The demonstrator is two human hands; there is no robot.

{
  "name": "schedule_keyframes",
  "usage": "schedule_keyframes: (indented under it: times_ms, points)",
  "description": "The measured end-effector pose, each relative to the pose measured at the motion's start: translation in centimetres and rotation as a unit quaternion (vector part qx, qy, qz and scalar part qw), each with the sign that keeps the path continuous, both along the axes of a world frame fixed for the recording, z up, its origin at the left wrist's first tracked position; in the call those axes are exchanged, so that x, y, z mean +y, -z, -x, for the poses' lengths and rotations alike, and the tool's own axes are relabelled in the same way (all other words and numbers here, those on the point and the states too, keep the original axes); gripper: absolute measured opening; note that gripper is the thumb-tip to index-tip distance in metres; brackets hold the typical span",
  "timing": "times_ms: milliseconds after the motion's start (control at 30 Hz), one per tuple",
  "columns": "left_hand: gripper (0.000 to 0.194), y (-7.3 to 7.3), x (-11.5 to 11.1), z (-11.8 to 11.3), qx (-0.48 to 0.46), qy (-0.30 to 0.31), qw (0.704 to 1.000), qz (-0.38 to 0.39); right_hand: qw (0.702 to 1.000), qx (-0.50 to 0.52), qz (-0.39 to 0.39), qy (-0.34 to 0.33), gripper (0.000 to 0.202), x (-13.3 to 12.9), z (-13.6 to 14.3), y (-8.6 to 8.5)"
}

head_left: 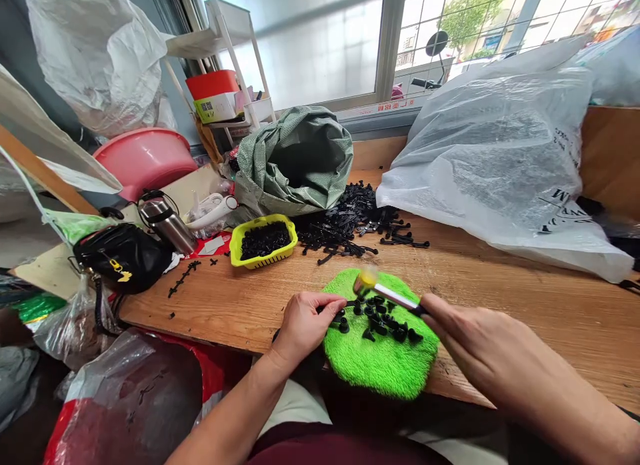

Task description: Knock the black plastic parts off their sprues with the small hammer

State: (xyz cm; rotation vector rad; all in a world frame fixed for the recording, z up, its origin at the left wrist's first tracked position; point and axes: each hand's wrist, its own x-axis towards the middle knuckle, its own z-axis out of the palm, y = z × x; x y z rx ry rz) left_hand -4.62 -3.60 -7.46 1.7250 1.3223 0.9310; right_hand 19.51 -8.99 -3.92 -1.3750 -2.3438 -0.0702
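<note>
My right hand (473, 335) grips the handle of a small hammer (393, 297), its yellowish head blurred above the bright green fluffy cloth (383, 371). With thumb and fingers pinched together, my left hand (309, 321) holds a thin black plastic piece (353, 303) at the cloth's left edge. Several small black plastic parts (383, 318), some flared like plugs, lie loose on the cloth between my hands. Whether the hammer head touches a part I cannot tell.
Behind the cloth a yellow basket (263, 259) holds small black parts. Beside it is a pile of black strips (345, 218) before an open green woven sack (295, 158). A white plastic bag (490, 165) lies at right; a steel flask (167, 221) and black pouch (123, 255) at left.
</note>
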Motion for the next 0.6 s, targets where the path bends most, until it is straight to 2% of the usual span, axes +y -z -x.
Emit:
schedule_keyframes:
  times_ms: [133,233,433,500,567,600]
  points:
    - [0.021,-0.2,0.1,0.1,0.019,0.009,1.000,-0.001,1.000,-0.014,0.015,0.004,0.021,0.2,-0.1,-0.2]
    - [0.023,-0.5,0.2,0.0,0.037,0.017,0.999,0.006,0.999,-0.029,0.016,-0.006,0.024,0.2,-0.4,0.7]
    - [0.023,-0.5,0.1,-0.1,0.055,0.019,0.998,0.003,1.000,-0.014,0.004,0.024,0.034,-0.2,-0.3,2.2]
    - [0.026,-0.3,0.1,0.1,0.012,0.013,1.000,0.015,1.000,-0.010,0.001,0.024,0.041,-0.4,-0.6,2.3]
    - [0.026,-0.4,0.3,0.5,-0.105,-0.009,0.992,0.064,0.999,0.032,0.006,0.021,0.044,-0.7,-1.3,2.2]
    - [0.023,-0.6,0.4,0.7,-0.177,-0.021,0.979,0.098,0.998,0.064,0.012,0.024,0.043,-0.8,-1.8,2.3]
